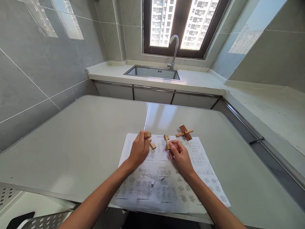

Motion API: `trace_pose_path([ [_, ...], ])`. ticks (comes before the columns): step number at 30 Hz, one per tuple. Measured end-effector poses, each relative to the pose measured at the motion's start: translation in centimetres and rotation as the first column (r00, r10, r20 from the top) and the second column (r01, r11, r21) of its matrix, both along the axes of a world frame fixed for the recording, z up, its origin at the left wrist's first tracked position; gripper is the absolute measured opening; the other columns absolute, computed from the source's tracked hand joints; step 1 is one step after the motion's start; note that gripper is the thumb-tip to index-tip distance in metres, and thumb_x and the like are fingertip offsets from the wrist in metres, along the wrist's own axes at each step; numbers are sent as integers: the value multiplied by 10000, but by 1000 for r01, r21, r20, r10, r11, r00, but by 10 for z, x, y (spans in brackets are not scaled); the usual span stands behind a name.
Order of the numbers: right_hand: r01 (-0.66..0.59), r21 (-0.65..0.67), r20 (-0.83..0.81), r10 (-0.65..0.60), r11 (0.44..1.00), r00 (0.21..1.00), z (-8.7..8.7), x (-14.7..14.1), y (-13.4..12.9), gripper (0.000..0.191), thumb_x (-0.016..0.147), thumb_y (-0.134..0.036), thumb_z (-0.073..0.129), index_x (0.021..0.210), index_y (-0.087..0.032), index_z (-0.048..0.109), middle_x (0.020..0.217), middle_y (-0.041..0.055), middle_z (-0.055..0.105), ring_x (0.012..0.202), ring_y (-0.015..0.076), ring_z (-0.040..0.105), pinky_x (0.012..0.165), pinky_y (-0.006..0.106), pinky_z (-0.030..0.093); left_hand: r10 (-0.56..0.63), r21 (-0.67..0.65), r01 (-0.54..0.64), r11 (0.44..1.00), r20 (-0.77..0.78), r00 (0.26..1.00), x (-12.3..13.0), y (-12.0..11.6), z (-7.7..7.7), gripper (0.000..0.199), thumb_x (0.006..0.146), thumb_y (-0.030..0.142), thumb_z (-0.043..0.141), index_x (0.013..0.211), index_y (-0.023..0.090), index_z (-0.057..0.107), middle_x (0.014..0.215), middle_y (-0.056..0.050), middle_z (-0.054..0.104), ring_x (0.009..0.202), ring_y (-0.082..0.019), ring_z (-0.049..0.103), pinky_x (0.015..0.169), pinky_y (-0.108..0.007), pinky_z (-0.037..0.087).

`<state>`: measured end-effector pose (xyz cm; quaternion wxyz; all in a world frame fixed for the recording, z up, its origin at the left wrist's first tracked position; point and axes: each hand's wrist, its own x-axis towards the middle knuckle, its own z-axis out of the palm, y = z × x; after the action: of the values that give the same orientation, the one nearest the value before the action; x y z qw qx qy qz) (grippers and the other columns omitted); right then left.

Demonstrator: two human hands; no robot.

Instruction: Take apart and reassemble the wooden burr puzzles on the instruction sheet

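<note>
Notched light wooden pieces (152, 145) are in my left hand (140, 147), whose fingers are closed round them above the printed sheet. My right hand (179, 154) pinches another light wooden piece (166, 142) between thumb and fingers, a short gap to the right of the first pieces. Under both hands lies a large paper sheet (164, 190) printed with small line diagrams, with two small torn spots near its middle. Beyond my right hand, at the sheet's upper right edge, several darker brown wooden pieces (184, 133) lie crossed over each other.
The pale table (71, 143) has a seam running away from me. Behind it are a white counter (195, 78), a steel sink (152, 72) and a tap (175, 47) under a window. A perforated chair (47, 221) shows at the lower left.
</note>
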<state>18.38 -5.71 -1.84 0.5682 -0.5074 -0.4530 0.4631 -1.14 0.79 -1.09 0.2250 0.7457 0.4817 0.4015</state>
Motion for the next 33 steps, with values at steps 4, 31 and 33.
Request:
trace_pose_path([
  [4,111,-27,99,-108,993,989,-10,0,3,376,953,-590,638,1004,-219,620,859,31,709,641,153,553,621,285,465,87,59,-81,995,-109,990,1,6,-6,157,932,225,524,1085,237,488,982,-43,616,901,-243,628,774,-388,505],
  [31,135,181,712,-224,974,666,-28,4,7,170,1001,-384,585,921,-234,589,941,65,676,924,272,594,888,428,439,168,178,-86,980,-514,841,-12,15,-16,381,972,157,495,1348,177,554,1296,-171,567,1045,-311,659,923,-451,497],
  [33,123,176,695,-212,977,687,-26,3,7,170,1005,-390,578,938,-234,591,957,68,672,926,270,599,866,416,449,120,172,-39,984,-494,861,-10,12,-15,404,949,153,521,1351,190,545,1330,-157,578,1030,-301,679,928,-451,513],
])
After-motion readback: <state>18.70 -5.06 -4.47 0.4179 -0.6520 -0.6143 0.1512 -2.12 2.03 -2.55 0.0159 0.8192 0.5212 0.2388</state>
